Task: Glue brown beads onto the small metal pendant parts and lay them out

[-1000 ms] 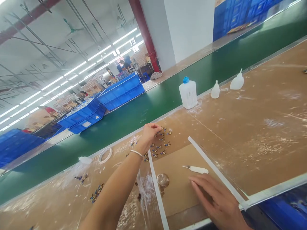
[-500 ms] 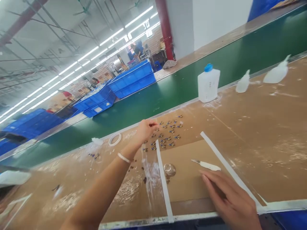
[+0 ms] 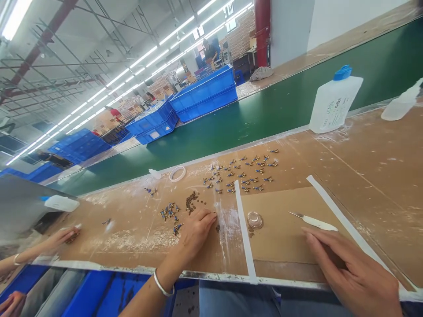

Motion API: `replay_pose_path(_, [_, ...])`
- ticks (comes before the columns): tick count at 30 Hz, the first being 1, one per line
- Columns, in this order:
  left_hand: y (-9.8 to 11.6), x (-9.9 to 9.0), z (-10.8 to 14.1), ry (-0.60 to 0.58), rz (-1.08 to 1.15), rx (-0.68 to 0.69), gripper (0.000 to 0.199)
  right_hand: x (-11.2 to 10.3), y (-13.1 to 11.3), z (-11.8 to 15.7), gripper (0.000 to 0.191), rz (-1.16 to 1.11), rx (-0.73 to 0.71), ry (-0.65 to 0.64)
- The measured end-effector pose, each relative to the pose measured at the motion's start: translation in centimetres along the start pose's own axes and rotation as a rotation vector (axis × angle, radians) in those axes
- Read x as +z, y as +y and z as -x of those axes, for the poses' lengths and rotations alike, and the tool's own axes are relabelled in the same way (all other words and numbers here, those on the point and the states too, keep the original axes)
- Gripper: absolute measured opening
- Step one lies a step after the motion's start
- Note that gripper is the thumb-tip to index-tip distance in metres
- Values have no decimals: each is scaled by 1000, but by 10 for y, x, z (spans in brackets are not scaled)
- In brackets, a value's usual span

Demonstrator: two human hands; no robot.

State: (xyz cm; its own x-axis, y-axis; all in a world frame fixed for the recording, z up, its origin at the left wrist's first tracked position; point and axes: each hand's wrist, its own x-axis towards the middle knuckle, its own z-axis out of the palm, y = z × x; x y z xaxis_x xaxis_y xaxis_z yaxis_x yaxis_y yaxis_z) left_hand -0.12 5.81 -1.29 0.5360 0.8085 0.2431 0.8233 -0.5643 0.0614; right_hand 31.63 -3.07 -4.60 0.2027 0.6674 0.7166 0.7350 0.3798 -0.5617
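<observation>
My left hand (image 3: 198, 229) is low over the brown table (image 3: 132, 233), its fingertips pinched together near a few dark bits; what they hold, if anything, is too small to make out. Just behind it lie a cluster of small brown discs (image 3: 191, 201) and a heap of blue-and-gold pieces (image 3: 169, 211). Rows of similar pieces (image 3: 253, 179) are spread farther back. My right hand (image 3: 346, 264) rests at the cardboard's right side, fingers apart and holding nothing. A white-handled knife (image 3: 320, 223) lies just beyond its fingertips. A small clear dish (image 3: 254, 219) stands on the cardboard (image 3: 280, 237).
A white bottle with a blue cap (image 3: 335, 103) and a squeeze bottle (image 3: 401, 103) stand at the back right. Beyond runs a green belt (image 3: 211, 127) with blue crates (image 3: 205, 94). A tape roll (image 3: 177, 174) lies behind. Another person's hand (image 3: 62, 237) works at the left.
My left hand has moved from the rows of pieces back toward me, down beside the brown discs. My right hand stays near the knife. The view has shifted, showing more of the table's left side.
</observation>
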Motion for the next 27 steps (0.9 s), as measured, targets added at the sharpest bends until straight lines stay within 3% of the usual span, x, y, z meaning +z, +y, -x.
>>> replay_pose_path(8, [4, 4, -9, 2, -52, 76, 28, 1, 2, -3, 10, 19, -63, 14])
replay_pose_path(12, [8, -1, 0, 27, 105, -92, 25, -1, 0, -4, 12, 34, -60, 17])
replay_pose_path(17, [17, -16, 27, -109, 420, -370, 23, -3, -1, -2, 12, 19, -16, -25])
replay_pose_path(22, [17, -13, 40, -3, 426, -415, 20, -3, -2, 1, 12, 32, 19, -45])
replay_pose_path(27, [14, -4, 44, 70, 361, -397, 19, -3, -8, 3, 14, 44, 143, -47])
